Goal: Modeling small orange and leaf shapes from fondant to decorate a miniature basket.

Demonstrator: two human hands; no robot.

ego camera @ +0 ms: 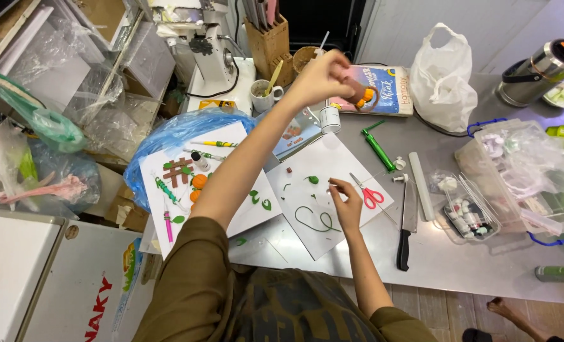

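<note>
Pinching a small brown-and-orange figure [360, 95] between closed fingertips, the left hand [323, 79] is raised above the back of the steel table [459, 253]. The right hand [345, 201] pinches a thin white stick [333, 183] over a white paper sheet [333, 158]. Red-handled scissors [369, 193] lie just beside it; a green coiled strand [317, 220] lies on the sheet below. A black-handled knife [406, 225] lies further right.

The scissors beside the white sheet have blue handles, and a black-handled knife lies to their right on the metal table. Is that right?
Not quite. The head view shows the scissors have red handles, not blue. The rest holds: the black-handled knife lies to their right on the metal table.
</note>
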